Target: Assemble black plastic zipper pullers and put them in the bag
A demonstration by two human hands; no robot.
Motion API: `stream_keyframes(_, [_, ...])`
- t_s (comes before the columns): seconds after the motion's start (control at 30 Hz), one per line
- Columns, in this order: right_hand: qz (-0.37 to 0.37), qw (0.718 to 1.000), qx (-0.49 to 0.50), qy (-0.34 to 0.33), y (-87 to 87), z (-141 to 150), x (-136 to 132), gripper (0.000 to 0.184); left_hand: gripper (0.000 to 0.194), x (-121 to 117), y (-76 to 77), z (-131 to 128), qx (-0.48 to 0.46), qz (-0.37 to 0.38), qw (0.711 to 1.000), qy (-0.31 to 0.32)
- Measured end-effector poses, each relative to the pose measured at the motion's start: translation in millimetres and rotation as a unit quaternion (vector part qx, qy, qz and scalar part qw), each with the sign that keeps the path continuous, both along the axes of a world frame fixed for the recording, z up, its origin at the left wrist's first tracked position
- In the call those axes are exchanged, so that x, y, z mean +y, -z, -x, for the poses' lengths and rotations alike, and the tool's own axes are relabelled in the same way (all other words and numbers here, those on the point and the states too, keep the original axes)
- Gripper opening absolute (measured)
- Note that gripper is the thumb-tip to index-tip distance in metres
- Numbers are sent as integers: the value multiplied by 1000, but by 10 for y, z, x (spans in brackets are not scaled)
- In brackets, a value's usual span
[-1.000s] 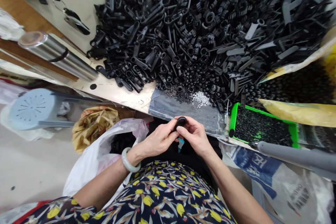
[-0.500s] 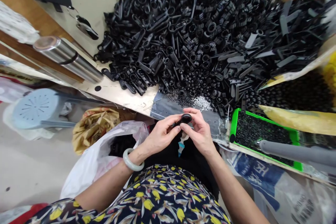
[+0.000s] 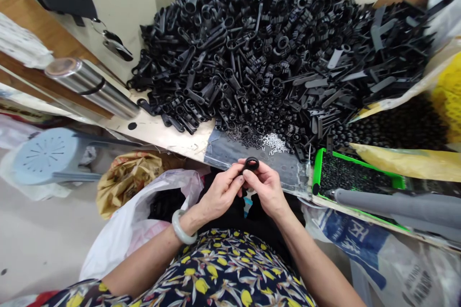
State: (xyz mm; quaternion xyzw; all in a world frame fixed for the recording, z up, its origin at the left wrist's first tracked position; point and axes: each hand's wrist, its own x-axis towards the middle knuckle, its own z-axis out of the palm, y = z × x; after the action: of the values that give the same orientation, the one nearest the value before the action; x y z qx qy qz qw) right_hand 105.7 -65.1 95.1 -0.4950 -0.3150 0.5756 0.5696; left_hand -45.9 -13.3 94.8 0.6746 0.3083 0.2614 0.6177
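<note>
Between my two hands, just over the table's front edge, is a black plastic part with a ring-shaped end [image 3: 251, 163]. My left hand [image 3: 224, 187] pinches its narrow end, thumb on top. Around the ring end close the fingers of my right hand [image 3: 265, 187], the thumb pressed near the base of the ring. My fingers hide the rest of the part. Beyond my hands lie small silver pins [image 3: 274, 143] on a dark mat [image 3: 225, 146], beside tiny dark pieces. A large pile of black plastic parts [image 3: 230, 48] rises behind them.
At right stands a green tray [image 3: 317, 172] of small black pieces, with a grey cylindrical tool [image 3: 382, 201] across it. A steel flask [image 3: 93, 88] stands at left. Below are a white bag [image 3: 118, 230], a brown paper bag [image 3: 126, 182] and a blue stool [image 3: 46, 153].
My hands have moved slightly down and left in view, keeping hold of the part. Its ring end has turned so that the hole shows more. The camera view has shifted a little.
</note>
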Motion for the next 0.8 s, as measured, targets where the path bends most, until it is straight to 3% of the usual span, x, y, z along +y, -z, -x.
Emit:
stream_keyframes(0.17, [2,999,7,45,67,82,9,38,34,-87,69,-65,-3,19,998,-59])
stream_keyframes(0.27, [-4,1000,1,25,72,28,50,39,33,-59,17,-130,-57,113,988,-88])
stream_keyframes(0.37, [-46,999,9,10,42,-81,77,53,34,45,-84,-178,-159,244,948,-129])
stream_keyframes(0.43, [-56,997,8,57,32,-129,70,56,31,122,-142,-184,-208,291,921,-152])
stream_keyframes(0.53, [13,995,32,96,52,-88,38,44,26,181,-170,-167,-225,291,914,-169])
stream_keyframes(0.7, [90,982,166,-10,99,132,21,45,32,113,-61,-97,-200,268,933,-134])
stream_keyframes(0.8, [63,996,63,0,154,38,15,40,25,115,66,36,-180,247,944,-127])
